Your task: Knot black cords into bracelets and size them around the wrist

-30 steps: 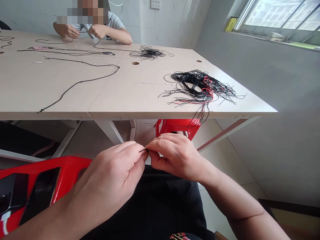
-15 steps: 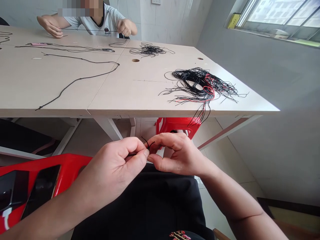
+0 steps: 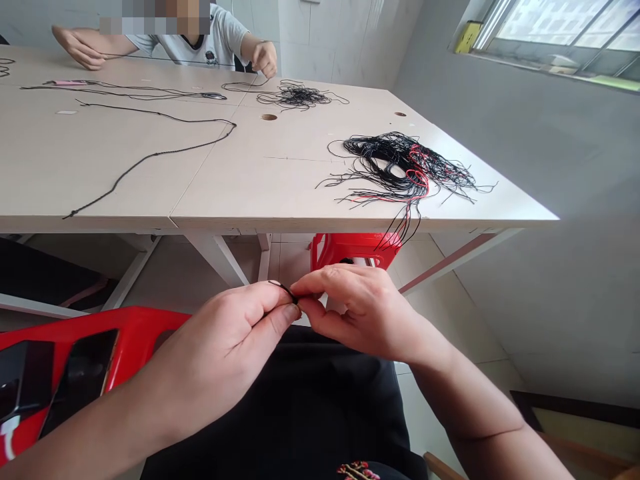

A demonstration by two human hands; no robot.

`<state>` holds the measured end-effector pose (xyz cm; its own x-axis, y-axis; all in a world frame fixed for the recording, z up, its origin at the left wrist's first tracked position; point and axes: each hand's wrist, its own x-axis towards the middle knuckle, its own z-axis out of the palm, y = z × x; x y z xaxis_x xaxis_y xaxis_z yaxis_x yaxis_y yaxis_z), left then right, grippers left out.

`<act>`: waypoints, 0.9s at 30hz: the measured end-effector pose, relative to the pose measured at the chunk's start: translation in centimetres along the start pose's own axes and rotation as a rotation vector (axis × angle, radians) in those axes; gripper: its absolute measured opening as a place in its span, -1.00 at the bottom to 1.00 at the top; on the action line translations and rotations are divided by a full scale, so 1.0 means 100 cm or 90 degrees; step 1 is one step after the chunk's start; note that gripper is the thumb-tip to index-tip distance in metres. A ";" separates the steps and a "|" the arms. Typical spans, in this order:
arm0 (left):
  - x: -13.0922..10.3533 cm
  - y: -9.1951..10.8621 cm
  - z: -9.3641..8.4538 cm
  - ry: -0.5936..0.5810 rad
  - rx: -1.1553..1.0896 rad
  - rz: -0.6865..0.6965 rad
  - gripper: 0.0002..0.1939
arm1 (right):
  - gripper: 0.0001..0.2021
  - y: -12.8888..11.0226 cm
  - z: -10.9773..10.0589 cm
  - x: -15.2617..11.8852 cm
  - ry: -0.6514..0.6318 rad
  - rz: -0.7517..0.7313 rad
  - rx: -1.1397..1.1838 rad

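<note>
A short stretch of thin black cord point(image 3: 283, 288) shows at the fingertips of both hands, above my lap. My left hand point(image 3: 240, 327) is closed, its thumb and forefinger pinching the cord; most of what lies inside that hand is hidden. From the other side, my right hand point(image 3: 357, 310) pinches the cord between thumb and forefinger, its tips touching those of the left. On the table lies a bundle of black cords point(image 3: 385, 157) with a red cord point(image 3: 417, 177) among them, some ends hanging over the front edge.
Across the table point(image 3: 220, 193) a person in a light shirt point(image 3: 225, 40) holds a dark cord in both hands. A single knotted cord point(image 3: 155, 153) and a loose tangle point(image 3: 303, 97) lie there. Beside my left arm, a red stool point(image 3: 135, 327) bears a dark phone point(image 3: 83, 367).
My right thumb and forefinger have closed onto the cord at my left fingertips. The cord's upright end now leans left. Across the table, the person's hands have moved farther apart.
</note>
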<state>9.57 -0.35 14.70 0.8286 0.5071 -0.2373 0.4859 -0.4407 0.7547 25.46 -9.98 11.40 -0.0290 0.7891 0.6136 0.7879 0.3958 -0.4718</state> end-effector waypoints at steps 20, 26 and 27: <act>0.008 -0.013 0.008 0.057 -0.015 0.061 -0.72 | -0.93 0.014 0.016 -0.006 -0.069 0.277 0.531; 0.010 -0.008 0.007 0.075 -0.006 0.039 -0.73 | -0.82 0.015 0.013 0.001 -0.033 0.259 0.580; 0.009 -0.007 0.007 0.080 -0.008 0.044 -0.73 | -0.86 0.015 0.013 0.002 -0.012 0.262 0.576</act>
<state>10.16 -0.11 13.55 0.8181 0.5652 -0.1063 0.4243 -0.4685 0.7749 25.79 -8.65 9.96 0.1250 0.9497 0.2870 -0.0270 0.2925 -0.9559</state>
